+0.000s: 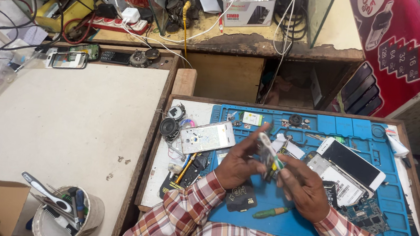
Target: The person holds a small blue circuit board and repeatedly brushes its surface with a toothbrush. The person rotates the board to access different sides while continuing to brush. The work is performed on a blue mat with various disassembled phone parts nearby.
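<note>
Small white-and-green tool (pixel 269 153) sits between both hands, above the middle of the blue repair mat (pixel 395 200). Left hand (pixel 239 163) clenches around its upper part, thumb up along it; right hand (pixel 304 188) pinches the lower end from the other side. What exactly the tool is, cannot tell, fingers cover most of it. Both sleeves are plaid.

Counts on the mat: two white phones — one face-down phone (pixel 207 136) just left of the left hand, one dark-screen phone (pixel 352 163) right of the right hand. One loose display panel (pixel 338 182) lies under that phone's near edge. One green circuit board (pixel 367 216) near the right wrist. One green-handled screwdriver (pixel 271 212) below the hands, apart from them. One orange-handled screwdriver (pixel 186 162) at the mat's left edge. Two round speakers (pixel 169 127) beyond the mat's upper left corner.

The mat lies in a wooden tray (pixel 164 144); its raised rim closes in left and far sides. Free mat shows along the near edge and at far right. Left of the tray, a white tabletop (pixel 68 121) is mostly bare; a cup of tools (pixel 67 214) stands at its near edge, one more phone (pixel 68 60) at its far edge. The cluttered shelf (pixel 277 43) runs behind.
</note>
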